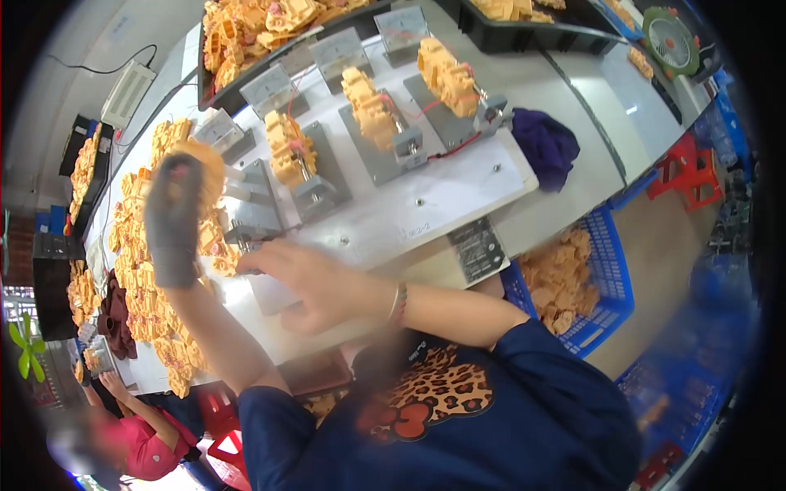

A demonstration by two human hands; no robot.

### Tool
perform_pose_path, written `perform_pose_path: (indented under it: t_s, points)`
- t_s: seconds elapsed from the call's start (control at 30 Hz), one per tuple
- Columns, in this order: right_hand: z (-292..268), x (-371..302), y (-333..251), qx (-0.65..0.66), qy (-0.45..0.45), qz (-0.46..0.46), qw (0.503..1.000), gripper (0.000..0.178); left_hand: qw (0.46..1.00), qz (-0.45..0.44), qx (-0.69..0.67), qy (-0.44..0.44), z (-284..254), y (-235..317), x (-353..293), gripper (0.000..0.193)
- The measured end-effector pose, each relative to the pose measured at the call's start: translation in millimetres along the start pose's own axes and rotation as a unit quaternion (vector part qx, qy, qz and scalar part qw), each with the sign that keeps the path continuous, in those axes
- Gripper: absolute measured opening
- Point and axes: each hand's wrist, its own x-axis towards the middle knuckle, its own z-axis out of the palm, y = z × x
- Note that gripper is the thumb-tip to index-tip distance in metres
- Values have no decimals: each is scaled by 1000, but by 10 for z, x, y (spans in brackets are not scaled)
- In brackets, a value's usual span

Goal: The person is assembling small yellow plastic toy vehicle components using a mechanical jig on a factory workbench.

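Observation:
My left hand (174,217), in a dark grey glove, is closed on an orange-yellow moulded plastic part (211,170), blurred by motion, above the leftmost test fixture. Bare and with bent fingers, my right hand (315,282) is beside the metal clamp (243,235) of that fixture; whatever its fingertips grip there is hidden. To the right, three more fixtures on a white board (372,229) each carry a similar part: one on the left (286,147), one in the middle (368,110) and one on the right (446,78). Clear-fronted meters (337,57) stand behind them.
Loose plastic parts (139,254) cover the table's left side. A black tray of parts (307,37) stands behind the meters. A purple cloth (543,149) lies beside the board. Below right is a blue basket (610,270). A co-worker in pink (147,442) is at lower left.

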Motion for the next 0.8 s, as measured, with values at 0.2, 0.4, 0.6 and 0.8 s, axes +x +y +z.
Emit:
perform_pose_path:
  t_s: [0.2, 0.4, 0.6, 0.8]
  points:
    - [26, 35, -87, -12, -43, 29, 999, 73, 960, 38, -276, 28, -268, 372, 1700, 44]
    - [-2, 8, -80, 0, 8, 21, 1000, 81, 957, 92, -275, 28, -200, 151, 2213, 50]
    - [-71, -98, -89, 51, 33, 119, 991, 69, 955, 195, -210, 73, 82, 645, 557, 40]
    - [-467, -357, -364, 14, 52, 61, 997, 44, 959, 147, -158, 184, 4, 46, -861, 40]
